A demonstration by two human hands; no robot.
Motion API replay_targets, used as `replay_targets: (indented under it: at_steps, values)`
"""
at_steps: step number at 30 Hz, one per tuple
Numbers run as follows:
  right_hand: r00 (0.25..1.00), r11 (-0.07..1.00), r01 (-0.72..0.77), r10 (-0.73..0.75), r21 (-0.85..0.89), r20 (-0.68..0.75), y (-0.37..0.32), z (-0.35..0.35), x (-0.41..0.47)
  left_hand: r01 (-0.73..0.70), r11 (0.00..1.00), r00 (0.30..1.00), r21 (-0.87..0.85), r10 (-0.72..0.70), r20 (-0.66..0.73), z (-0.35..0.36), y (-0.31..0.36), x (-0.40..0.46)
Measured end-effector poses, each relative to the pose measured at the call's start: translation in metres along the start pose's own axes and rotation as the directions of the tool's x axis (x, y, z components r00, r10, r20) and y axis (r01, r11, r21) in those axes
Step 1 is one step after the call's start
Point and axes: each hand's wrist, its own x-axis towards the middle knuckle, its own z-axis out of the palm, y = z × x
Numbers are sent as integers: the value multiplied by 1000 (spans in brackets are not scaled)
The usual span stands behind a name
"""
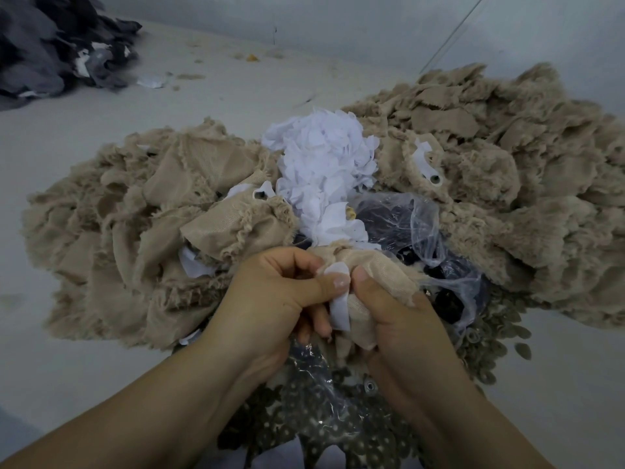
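Observation:
Low in the middle of the view, my left hand (270, 299) and my right hand (399, 319) meet over one small beige plush fabric piece (378, 269). A white backing strip (339, 306) lies on it between my thumbs. My left thumb and fingers pinch the white strip. My right hand grips the beige piece, thumb on top. The lower part of the piece is hidden behind my hands.
Beige plush pieces are heaped at the left (142, 225) and right (500, 184), with a pile of white scraps (324, 157) between them. A clear plastic bag (426, 231) and several small round washers (338, 418) lie near my wrists. Dark grey fabric (50, 49) sits far left on the pale table (50, 367).

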Motion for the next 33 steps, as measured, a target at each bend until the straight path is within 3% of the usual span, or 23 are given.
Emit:
replay_targets:
  at_steps: [4,8,10,12,13,14,15,17,18,19,23,26,30,33]
  values:
    - [997,1000,-5,4,15,73,-5,2,-4,-26,999,1000,19,26,-14,-4,3,0]
    - [997,995,-47,52,-90,55,-15,-1,-7,-65,997,998,44,65,13,-12,13,-1]
    - [998,981,-50,44,-186,-40,-27,-8,-4,-81,995,997,51,80,22,-20,21,0]
    - [976,909,26,-113,-417,-185,-44,-20,-1,-95,993,995,74,92,43,-26,28,2]
    - [948,822,61,-226,-566,-225,-53,-27,2,-100,991,994,84,96,56,-27,30,2]
    - [916,670,61,-332,-739,-225,-61,-35,4,-103,990,993,94,97,64,-28,30,2]
    - [896,449,6,-399,-894,-194,-67,-45,9,-104,989,993,105,97,70,-28,29,2]
    - [925,11,-172,-342,-985,-166,-71,-60,17,-92,988,994,127,83,73,-25,24,1]
    - [945,-125,-238,-259,-963,-200,-71,-64,20,-81,988,995,132,72,72,-23,21,0]
    - [950,-187,-284,-191,-941,-248,-69,-68,25,-71,989,996,132,62,70,-21,18,0]
    - [946,-162,-311,-149,-937,-288,-62,-71,31,-60,991,997,116,55,46,-16,16,1]
    - [940,-127,-270,-249,-954,-233,-61,-68,31,-65,991,997,114,60,43,-16,19,3]
    - [945,-93,-87,-324,-992,-52,-59,-70,31,-71,992,997,104,69,22,-12,18,4]
    - [864,-15,66,-499,-998,64,-59,-61,24,-99,993,993,63,102,-62,-16,21,9]
